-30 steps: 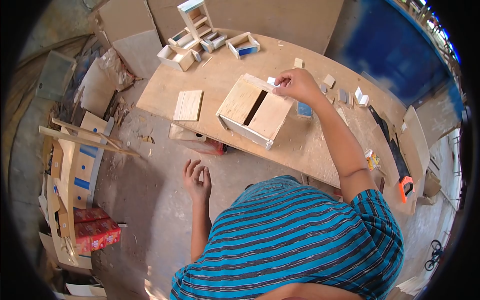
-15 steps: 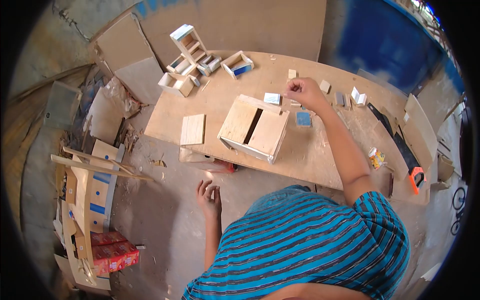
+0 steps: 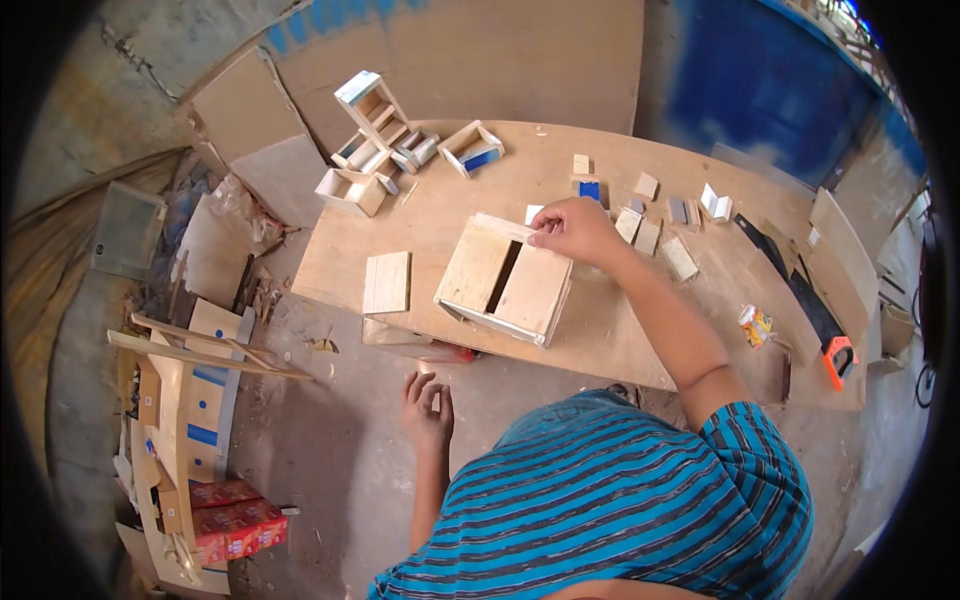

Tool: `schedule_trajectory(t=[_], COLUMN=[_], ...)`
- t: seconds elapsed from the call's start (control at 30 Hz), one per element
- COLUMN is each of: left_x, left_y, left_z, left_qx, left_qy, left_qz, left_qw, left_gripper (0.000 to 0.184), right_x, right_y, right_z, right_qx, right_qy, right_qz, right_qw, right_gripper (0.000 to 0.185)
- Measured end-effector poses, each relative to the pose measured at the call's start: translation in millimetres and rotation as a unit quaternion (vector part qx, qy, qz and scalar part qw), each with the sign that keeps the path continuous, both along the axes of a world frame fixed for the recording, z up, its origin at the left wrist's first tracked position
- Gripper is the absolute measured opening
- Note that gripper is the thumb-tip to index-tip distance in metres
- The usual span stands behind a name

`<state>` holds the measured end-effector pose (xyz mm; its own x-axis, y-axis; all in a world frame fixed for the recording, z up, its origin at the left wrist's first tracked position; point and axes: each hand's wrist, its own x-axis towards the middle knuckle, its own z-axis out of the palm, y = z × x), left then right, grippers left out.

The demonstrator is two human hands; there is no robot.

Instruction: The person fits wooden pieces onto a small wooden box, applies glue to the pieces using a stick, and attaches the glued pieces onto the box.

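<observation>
My right hand (image 3: 580, 232) is over the back right corner of a small wooden box (image 3: 540, 290), its fingers pinched together. The fingertips are at or just above the strip along the box's back edge; contact and anything between them cannot be made out. The box has a dark slot between two pale top boards. Partly hidden behind the fingers is a small white block (image 3: 533, 213). My left hand (image 3: 428, 412) hangs in front of the table, empty, with loosely bent fingers apart. Left of the box lies a flat wooden panel (image 3: 388, 282).
Small wooden frames (image 3: 375, 125) and a drawer-like tray (image 3: 473, 148) stand at the table's back left. Several wood offcuts (image 3: 680, 258) lie to the right, near a yellow packet (image 3: 755, 325) and an orange-handled saw (image 3: 838, 360). Red cartons (image 3: 240, 525) sit on the floor.
My right hand has moved left and nearer, from the small blocks to the box's back corner. A blue block behind it is now uncovered. My left hand stays nearly in place.
</observation>
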<state>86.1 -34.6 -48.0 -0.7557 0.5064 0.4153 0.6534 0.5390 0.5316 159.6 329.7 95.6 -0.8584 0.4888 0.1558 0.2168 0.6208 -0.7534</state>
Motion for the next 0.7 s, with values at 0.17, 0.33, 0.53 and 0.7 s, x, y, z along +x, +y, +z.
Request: schedule_trajectory(t=[0.17,0.33,0.53,0.7], left_x=[0,-2,-1,-1], left_y=[-5,-12,-12,-10], left_z=[-5,-14,-15,-21], left_qx=[0.015,0.027,0.029,0.04], left_qy=[-0.008,-0.011,-0.019,-0.029], left_qz=[-0.003,0.004,0.007,-0.016], left_qw=[1.0,1.0,0.999,0.999], left_gripper=[0.004,0.005,0.005,0.004], right_x=[1,1,-1,-2], right_y=[-1,5,5,-3], right_z=[2,1,4,-3], right_qx=[0.013,0.011,0.02,0.093], right_qy=[0.004,-0.012,-0.006,0.017], right_qz=[-0.006,0.007,0.015,0.024], right_qw=[1.0,1.0,1.0,0.995], right_gripper=[0.026,0.027,0.03,0.03])
